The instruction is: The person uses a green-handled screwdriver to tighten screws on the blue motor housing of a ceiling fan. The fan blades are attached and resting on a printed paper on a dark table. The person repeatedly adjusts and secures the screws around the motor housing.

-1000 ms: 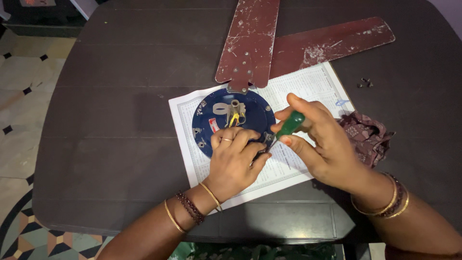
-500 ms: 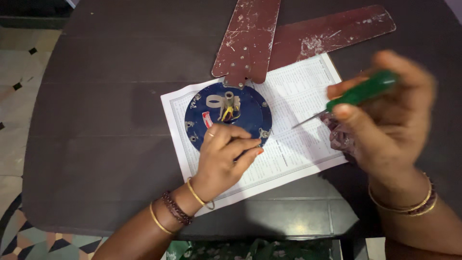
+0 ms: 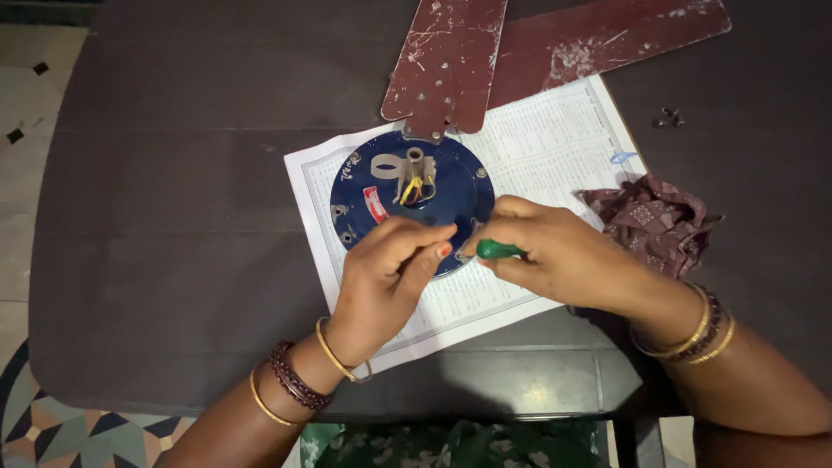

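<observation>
A round blue fan motor housing [image 3: 407,201] with wires at its centre lies on a printed sheet of paper [image 3: 537,147] on a dark table [image 3: 173,217]. My left hand [image 3: 386,277] rests on the housing's near edge, fingers pinched together at the rim. My right hand [image 3: 555,251] grips a green-handled screwdriver [image 3: 496,250], its tip hidden between both hands at the housing's near right edge. One dark red fan blade [image 3: 446,61] is attached at the housing's far side.
A second dark red fan blade [image 3: 607,39] lies behind the paper. A crumpled maroon cloth [image 3: 659,217] sits to the right of the paper. Small screws [image 3: 667,117] lie at the far right. Patterned floor tiles [image 3: 26,433] show at the left.
My right hand had lifted the screwdriver up and to the right; now it is back down at the housing's near right edge, beside my left hand.
</observation>
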